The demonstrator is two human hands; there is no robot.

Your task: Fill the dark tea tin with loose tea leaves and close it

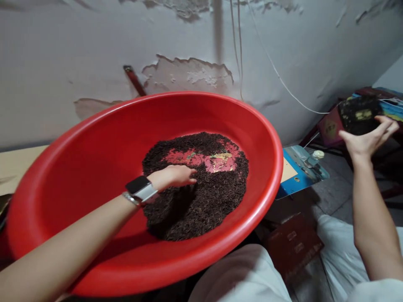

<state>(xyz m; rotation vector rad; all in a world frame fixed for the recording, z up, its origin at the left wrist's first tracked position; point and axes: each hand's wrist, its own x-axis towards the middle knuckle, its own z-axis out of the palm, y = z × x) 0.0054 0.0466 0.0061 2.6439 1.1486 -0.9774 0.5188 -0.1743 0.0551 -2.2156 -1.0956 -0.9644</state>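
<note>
The left hand (173, 176), with a watch (141, 188) on its wrist, lies palm down on a heap of dark loose leaves (201, 205). Its fingers are loosely spread and grip nothing. The right hand (367, 138), held out to the right, is closed around one dark packet (359, 114). Behind stands a peeling grey wall (63, 63). One tilted red basin (94, 163) holds the leaves. Just beside its right rim lies one blue board (299, 167) with one small bottle (317, 155) at its far edge.

The basin (94, 147) is red, the loose leaves (198, 209) dark brown, the packet (359, 114) black with gold label.
</note>
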